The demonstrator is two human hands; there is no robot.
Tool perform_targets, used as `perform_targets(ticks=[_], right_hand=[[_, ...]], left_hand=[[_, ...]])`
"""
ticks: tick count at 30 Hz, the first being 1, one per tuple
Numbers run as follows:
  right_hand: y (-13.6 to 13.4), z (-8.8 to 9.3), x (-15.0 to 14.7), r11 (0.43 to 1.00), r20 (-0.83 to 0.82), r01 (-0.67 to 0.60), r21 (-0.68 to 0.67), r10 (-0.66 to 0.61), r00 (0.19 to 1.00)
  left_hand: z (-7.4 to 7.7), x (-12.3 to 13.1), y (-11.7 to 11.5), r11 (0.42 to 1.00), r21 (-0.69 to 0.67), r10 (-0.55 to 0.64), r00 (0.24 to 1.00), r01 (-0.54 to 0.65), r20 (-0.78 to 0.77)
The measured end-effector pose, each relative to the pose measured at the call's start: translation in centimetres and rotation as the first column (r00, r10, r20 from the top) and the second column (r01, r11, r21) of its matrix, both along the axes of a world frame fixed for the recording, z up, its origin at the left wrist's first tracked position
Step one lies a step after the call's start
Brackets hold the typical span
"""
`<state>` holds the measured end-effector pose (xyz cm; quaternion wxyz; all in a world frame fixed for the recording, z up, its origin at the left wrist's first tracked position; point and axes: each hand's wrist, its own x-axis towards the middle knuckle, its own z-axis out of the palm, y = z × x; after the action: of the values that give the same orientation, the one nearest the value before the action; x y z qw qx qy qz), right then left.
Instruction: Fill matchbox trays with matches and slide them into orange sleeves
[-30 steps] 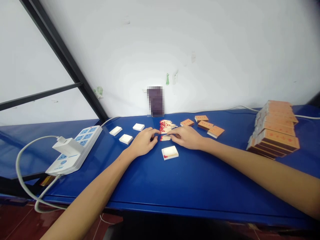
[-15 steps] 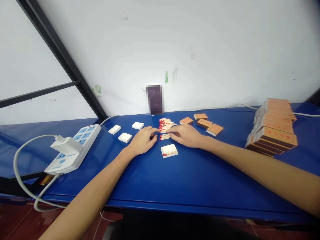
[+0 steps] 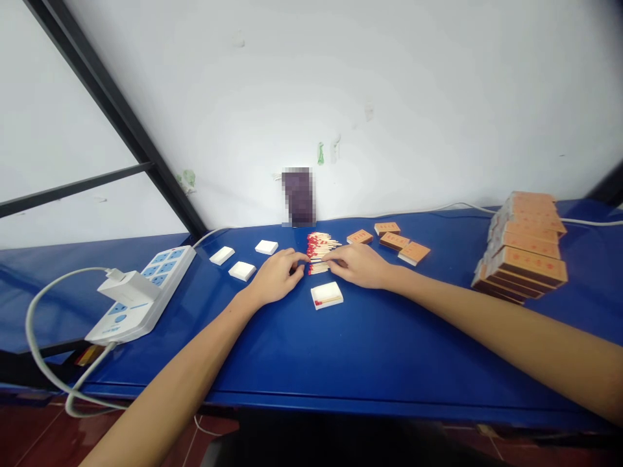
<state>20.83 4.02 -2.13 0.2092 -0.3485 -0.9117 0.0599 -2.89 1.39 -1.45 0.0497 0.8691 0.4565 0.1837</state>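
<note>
A pile of red-headed matches [image 3: 321, 245] lies on the blue table in front of me, heads to the left. My left hand [image 3: 278, 275] is at the head side, thumb and index fingertip close together on the heads of a few matches. From the other side, my right hand [image 3: 359, 264] pinches the bare ends of these matches with index finger and thumb. Just nearer to me sits a white matchbox tray [image 3: 335, 290] with a few matches along its front side. Exactly how many matches the fingers hold is too small to tell.
Three white matchbox trays [image 3: 242, 270] lie left of my left hand. Several orange matchbox sleeves [image 3: 413, 252] are behind my right arm. Stacked matchboxes [image 3: 528, 259] stand at the right. A white power strip [image 3: 150, 295] with a plugged-in charger and cable occupies the left.
Both hands have shifted slightly toward me, with fingertips now at the near part of the match pile. The camera view has moved a little; the trays and boxes stay put.
</note>
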Motion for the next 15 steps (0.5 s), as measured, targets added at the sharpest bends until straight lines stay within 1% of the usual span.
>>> perform_targets(ticks=[3,8,15], right_hand=[[-0.06,0.01,-0.04,1.0,-0.017,-0.015,0.0,0.015,1.0],[-0.08,0.04,-0.05,1.0,-0.03,0.013,-0.017,-0.014,0.999],[0.08,-0.01,0.11,0.999,-0.051,-0.02,-0.044,0.018,0.999]], left_hand=[[0.04,-0.02,-0.01,1.0,-0.005,-0.007,1.0,0.007,0.006],[0.08,-0.03,-0.04,1.0,-0.012,-0.022,1.0,0.022,0.015],[0.49,0.07,-0.49,0.999,-0.021,-0.026,1.0,0.026,-0.017]])
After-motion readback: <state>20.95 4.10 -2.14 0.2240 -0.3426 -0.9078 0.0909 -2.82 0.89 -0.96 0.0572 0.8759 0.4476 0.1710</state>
